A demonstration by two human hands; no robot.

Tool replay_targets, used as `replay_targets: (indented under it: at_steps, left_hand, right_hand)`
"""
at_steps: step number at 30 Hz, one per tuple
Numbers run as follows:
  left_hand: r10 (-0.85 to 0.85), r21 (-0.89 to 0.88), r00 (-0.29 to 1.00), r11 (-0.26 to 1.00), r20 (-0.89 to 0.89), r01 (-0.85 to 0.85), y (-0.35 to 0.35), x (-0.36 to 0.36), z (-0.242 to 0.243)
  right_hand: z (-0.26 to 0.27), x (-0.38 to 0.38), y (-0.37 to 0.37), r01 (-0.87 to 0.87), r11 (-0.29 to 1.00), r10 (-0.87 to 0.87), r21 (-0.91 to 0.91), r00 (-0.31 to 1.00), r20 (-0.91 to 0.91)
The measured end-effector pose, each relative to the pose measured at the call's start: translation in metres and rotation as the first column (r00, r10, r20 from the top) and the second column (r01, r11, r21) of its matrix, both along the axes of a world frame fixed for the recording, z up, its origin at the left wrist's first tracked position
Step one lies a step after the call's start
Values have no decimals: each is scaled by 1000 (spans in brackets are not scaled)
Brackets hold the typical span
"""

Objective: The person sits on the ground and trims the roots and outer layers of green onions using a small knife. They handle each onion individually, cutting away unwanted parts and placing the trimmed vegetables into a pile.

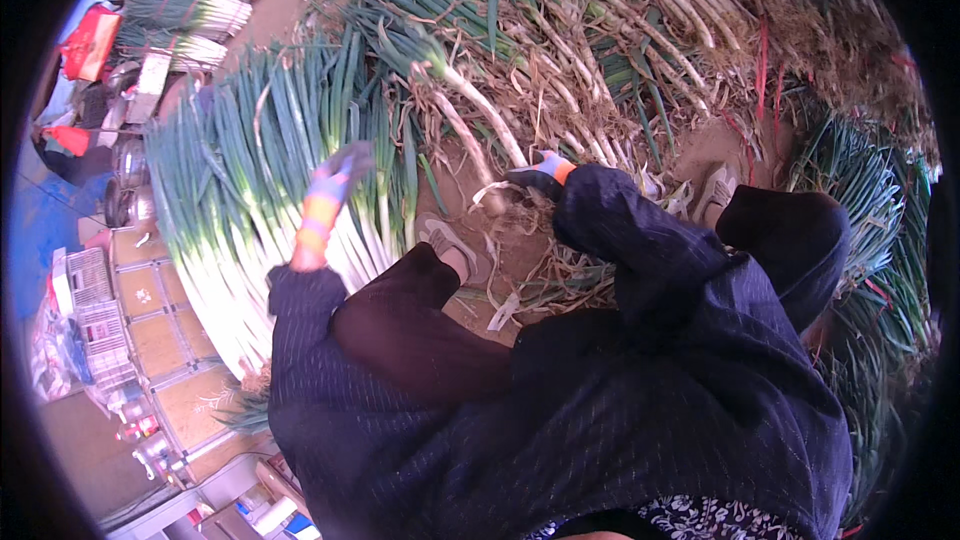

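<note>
My left hand (334,181), in a grey and orange work glove and blurred, is over a broad row of cleaned long green onions (247,217) with white stems and green tops. Nothing shows in its fingers. My right hand (541,169), gloved alike, is closed at the lower end of a long green onion stalk (487,112); the fingers partly hide that end. Another stalk (463,131) lies beside it, its root end near the dark glove fingers. Beyond is a heap of untrimmed onions (577,82) with dry brown leaves and soil on the roots.
Tied onion bundles (214,11) lie at upper left, and more onions (874,217) at right. Peeled leaves (555,281) litter the dirt floor between my shoes (454,244). At left stand plastic baskets (105,334), metal pots (131,165) and a tan panelled surface (161,334).
</note>
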State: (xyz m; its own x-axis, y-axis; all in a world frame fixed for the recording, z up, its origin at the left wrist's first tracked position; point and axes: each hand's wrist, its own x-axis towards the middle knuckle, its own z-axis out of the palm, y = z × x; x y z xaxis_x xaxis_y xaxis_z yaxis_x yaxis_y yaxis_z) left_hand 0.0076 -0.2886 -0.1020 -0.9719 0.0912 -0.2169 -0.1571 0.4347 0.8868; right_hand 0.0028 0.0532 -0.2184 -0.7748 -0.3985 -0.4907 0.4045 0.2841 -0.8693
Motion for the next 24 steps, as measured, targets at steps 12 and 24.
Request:
replay_targets:
  at_steps: [12,24]
  left_hand:
    - [140,834,925,401,354,-380,193,-9,-48]
    - [94,877,995,479,-21,-27,273,73,42]
  right_hand:
    - [57,112,48,-117,989,99,-87,976,-193]
    - [158,39,86,-54,906,-66,-420,962,-266]
